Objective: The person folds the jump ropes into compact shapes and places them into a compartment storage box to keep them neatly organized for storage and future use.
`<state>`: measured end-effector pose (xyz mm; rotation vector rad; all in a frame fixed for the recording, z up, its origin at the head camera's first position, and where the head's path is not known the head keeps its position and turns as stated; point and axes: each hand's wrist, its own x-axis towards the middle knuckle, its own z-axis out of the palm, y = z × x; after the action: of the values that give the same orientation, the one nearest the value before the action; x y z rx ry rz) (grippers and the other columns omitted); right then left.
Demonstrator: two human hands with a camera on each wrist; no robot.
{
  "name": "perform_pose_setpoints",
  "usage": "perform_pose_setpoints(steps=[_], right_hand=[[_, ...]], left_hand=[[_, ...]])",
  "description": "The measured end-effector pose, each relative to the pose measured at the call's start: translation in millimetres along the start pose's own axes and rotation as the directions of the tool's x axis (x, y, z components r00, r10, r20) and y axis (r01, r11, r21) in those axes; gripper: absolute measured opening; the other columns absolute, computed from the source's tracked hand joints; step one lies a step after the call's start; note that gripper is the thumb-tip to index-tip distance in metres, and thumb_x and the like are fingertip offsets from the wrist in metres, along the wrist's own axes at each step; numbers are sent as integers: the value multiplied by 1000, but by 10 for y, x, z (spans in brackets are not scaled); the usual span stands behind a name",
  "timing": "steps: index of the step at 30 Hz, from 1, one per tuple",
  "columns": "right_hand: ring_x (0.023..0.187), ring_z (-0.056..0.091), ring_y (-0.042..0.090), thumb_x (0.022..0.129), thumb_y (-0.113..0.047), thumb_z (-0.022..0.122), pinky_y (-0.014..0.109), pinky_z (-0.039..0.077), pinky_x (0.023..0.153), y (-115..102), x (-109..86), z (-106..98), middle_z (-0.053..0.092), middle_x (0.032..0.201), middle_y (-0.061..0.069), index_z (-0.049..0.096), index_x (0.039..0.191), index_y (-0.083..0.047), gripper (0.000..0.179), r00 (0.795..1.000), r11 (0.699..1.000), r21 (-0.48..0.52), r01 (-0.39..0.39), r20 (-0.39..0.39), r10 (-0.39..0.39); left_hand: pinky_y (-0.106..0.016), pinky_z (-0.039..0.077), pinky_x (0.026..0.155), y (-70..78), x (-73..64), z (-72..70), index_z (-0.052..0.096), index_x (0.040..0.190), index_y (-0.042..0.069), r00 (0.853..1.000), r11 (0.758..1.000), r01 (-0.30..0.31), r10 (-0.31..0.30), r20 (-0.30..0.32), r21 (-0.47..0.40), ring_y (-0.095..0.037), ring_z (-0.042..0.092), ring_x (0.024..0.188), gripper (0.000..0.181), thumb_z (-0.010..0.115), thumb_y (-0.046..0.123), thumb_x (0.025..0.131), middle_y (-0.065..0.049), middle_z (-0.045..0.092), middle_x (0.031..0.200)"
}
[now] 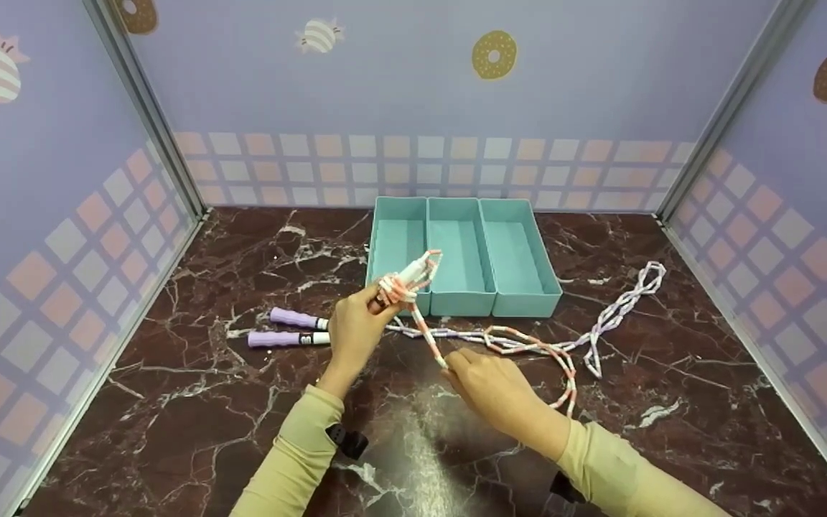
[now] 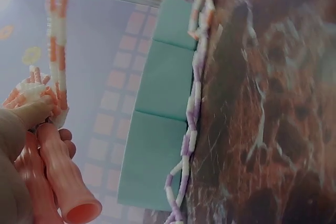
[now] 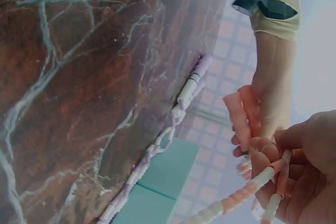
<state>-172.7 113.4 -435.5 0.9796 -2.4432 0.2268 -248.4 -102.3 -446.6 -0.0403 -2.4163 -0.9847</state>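
Observation:
My left hand (image 1: 356, 327) grips the two pink handles (image 2: 63, 169) of a pink-and-white beaded jump rope (image 1: 428, 337), raised in front of the teal bins. Beaded strands are wound in a bunch around the handles' white ends (image 1: 413, 270). Lower and to the right, my right hand (image 1: 494, 384) pinches a doubled stretch of that rope, held taut between both hands. Its loose part loops down beyond the right hand. A purple-and-white jump rope (image 1: 611, 316) lies twisted on the table, its purple handles (image 1: 281, 338) left of my left hand.
Three joined teal bins (image 1: 460, 304) stand at the back of the dark marbled table (image 1: 198, 409). Lilac panels (image 1: 399, 93) with tile and sweet prints enclose the table at the back and both sides.

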Motion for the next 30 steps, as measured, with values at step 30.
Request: perform_pose_setpoints(steps=[30], right_hand=[[57, 58, 12, 84, -36, 73, 27, 44, 43, 278, 277, -397, 59, 71, -5, 61, 77, -16, 24, 944, 917, -246, 315, -13, -328]], left_hand=[[-35, 44, 43, 33, -236, 128, 69, 87, 23, 788, 698, -603, 448, 422, 386, -21, 60, 52, 34, 80, 50, 69, -2, 70, 66]])
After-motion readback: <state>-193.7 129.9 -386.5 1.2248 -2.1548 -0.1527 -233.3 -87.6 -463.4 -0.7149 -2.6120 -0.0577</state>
